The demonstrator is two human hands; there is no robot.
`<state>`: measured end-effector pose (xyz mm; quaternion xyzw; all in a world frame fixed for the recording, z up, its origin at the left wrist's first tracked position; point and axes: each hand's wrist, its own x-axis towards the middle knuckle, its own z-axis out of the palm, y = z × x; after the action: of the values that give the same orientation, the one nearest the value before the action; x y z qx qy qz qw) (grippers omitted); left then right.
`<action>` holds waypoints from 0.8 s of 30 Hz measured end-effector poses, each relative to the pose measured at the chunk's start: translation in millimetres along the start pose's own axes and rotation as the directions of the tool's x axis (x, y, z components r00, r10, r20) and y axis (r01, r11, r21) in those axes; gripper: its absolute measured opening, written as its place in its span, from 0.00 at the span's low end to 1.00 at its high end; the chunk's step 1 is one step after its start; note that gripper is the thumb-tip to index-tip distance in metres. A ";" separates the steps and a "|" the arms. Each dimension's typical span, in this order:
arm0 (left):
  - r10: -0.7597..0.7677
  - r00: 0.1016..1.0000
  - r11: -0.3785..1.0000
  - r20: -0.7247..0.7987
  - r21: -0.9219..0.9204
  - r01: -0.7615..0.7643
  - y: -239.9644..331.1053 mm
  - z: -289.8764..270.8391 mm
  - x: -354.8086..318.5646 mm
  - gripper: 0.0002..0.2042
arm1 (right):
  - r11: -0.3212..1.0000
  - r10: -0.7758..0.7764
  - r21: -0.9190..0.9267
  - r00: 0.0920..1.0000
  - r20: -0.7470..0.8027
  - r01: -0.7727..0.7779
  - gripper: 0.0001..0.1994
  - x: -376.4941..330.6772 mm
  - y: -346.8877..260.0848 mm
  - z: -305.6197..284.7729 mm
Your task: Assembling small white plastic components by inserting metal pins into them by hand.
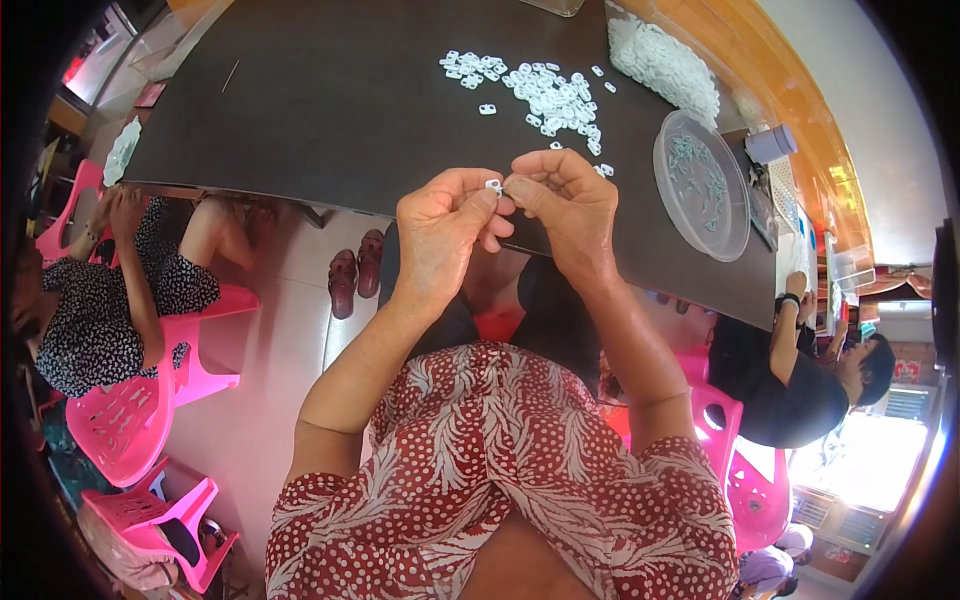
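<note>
Your left hand is curled nearly shut, thumb and forefinger pinching 1 small white plastic piece, and your right hand is closed the same way, its fingertips meeting the piece from the other side. You hold it in the air just above the near edge of the dark tabletop, not resting on it.

This looks like the fitting step: you seem to be pressing or seating something into the white piece. Whether your right hand holds a second part I cannot tell; the fingers hide it. The next move calls for a steady pinch and a squarely lined-up push, since the piece is tiny and could slip between your fingers.

Just beyond your hands a loose scatter of white pieces lies toward the far edge of the tabletop. A larger heap of white pieces sits at the far right corner, and a round clear dish with small greenish parts rests near the right edge, with a small grey cup beside it.

Around you, a person in a dotted dress sits on pink plastic chairs at the left, another person in black at the right, and a pair of red sandals stands on the pale floor under the table.
</note>
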<state>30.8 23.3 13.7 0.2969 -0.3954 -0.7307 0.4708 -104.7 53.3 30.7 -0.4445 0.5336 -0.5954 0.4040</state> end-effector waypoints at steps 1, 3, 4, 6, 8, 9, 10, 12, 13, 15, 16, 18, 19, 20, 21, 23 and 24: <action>0.003 1.000 1.000 -0.001 0.006 -0.003 -0.2 -0.1 -0.1 0.07 | 1.000 -0.004 -0.009 1.000 0.002 0.004 0.09 -0.2 0.5 0.1; 0.010 1.000 1.000 -0.005 0.017 -0.010 -0.9 -0.2 -0.6 0.07 | 1.000 -0.007 -0.018 1.000 0.005 0.007 0.09 -0.5 0.9 0.5; 0.016 1.000 0.999 -0.008 0.029 -0.016 -1.2 -0.4 -1.1 0.07 | 1.000 -0.003 -0.006 1.000 0.004 0.003 0.09 -0.7 1.1 1.1; 0.018 1.000 1.000 -0.019 0.025 -0.017 -2.1 -0.2 -1.8 0.07 | 1.000 0.002 0.006 1.000 0.004 -0.002 0.09 -1.2 1.7 2.5; 0.018 0.999 1.000 -0.029 0.021 -0.017 -3.4 1.6 -2.5 0.06 | 1.000 -0.004 -0.015 1.000 -0.013 0.004 0.08 -1.7 3.5 3.5; 0.034 0.998 0.998 -0.048 0.053 -0.031 -4.0 3.3 -3.2 0.06 | 1.000 -0.003 -0.016 1.000 -0.013 0.003 0.08 -2.3 3.6 4.3; 0.051 0.996 0.995 -0.070 0.087 -0.045 -4.1 4.6 -4.5 0.06 | 1.000 -0.008 -0.019 1.000 -0.015 0.007 0.07 -3.2 3.4 5.8; 0.092 0.992 0.986 -0.085 0.147 -0.078 -6.9 6.6 -7.5 0.06 | 1.000 -0.011 -0.021 1.000 -0.016 0.011 0.06 -4.6 4.8 9.1; 0.131 0.987 0.972 -0.092 0.206 -0.110 -8.3 7.1 -8.3 0.05 | 0.999 -0.028 -0.044 0.999 -0.027 0.027 0.06 -5.6 7.2 10.1; 0.137 0.987 0.969 -0.084 0.221 -0.115 -9.6 7.0 -8.6 0.06 | 0.997 -0.045 -0.067 0.998 -0.039 0.043 0.06 -6.0 9.0 11.7; 0.145 0.986 0.964 -0.077 0.237 -0.123 -9.7 7.1 -8.6 0.06 | 0.996 -0.046 -0.072 0.998 -0.036 0.043 0.06 -5.3 9.0 12.3; 0.124 0.989 0.975 -0.074 0.196 -0.108 -7.6 6.6 -7.9 0.07 | 0.996 -0.047 -0.078 0.998 -0.034 0.044 0.06 -3.9 8.6 12.1; 0.105 0.992 0.983 -0.071 0.156 -0.093 -6.7 6.1 -7.1 0.07 | 0.996 -0.049 -0.079 0.998 -0.029 0.046 0.05 -3.2 8.4 11.7; 0.105 0.992 0.983 -0.071 0.156 -0.093 -7.6 5.4 -6.0 0.07 | 0.996 -0.051 -0.080 0.998 -0.024 0.049 0.05 -2.8 8.1 11.3; 0.088 0.993 0.993 -0.075 0.083 -0.082 -9.4 4.5 -4.8 0.06 | 0.996 -0.051 -0.080 0.998 -0.024 0.049 0.05 -2.9 8.1 10.9; 0.071 0.994 0.997 -0.079 0.009 -0.071 -11.2 4.7 -3.8 0.05 | 0.994 -0.042 -0.103 0.999 0.004 0.042 0.04 -2.7 8.7 9.4; 0.073 0.993 0.997 -0.088 0.036 -0.070 -11.6 5.6 -3.8 0.06 | 0.994 -0.042 -0.104 0.999 0.005 0.042 0.04 -2.4 9.5 9.2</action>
<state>22.4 31.3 6.8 0.3224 -0.3963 -0.6928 0.5089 -95.2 52.1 21.3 -0.4769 0.5537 -0.5747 0.3684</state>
